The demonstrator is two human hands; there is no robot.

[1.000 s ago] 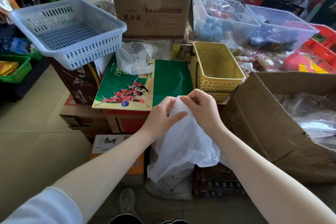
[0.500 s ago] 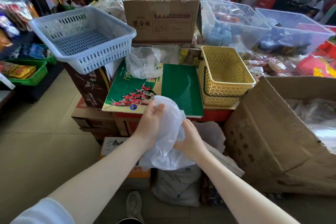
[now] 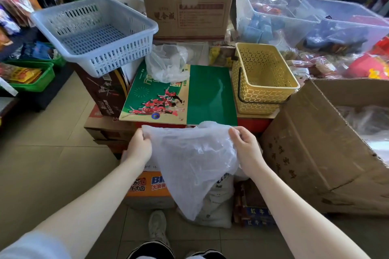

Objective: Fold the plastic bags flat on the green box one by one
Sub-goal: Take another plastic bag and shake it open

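head view: the green box (image 3: 210, 94) lies flat; a crumpled bag (image 3: 166, 63) sits on its far edge. just in front of the box, the plastic bag (image 3: 193, 162) hangs stretched, pinched by the left hand (image 3: 137, 147) and right hand (image 3: 246, 147).

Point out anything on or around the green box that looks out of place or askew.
A crumpled clear plastic bag sits unfolded on the far edge of the flat green box, not laid flat. The pale blue slotted plastic basket is perched tilted on a dark carton. Nothing looks spilled or damaged.
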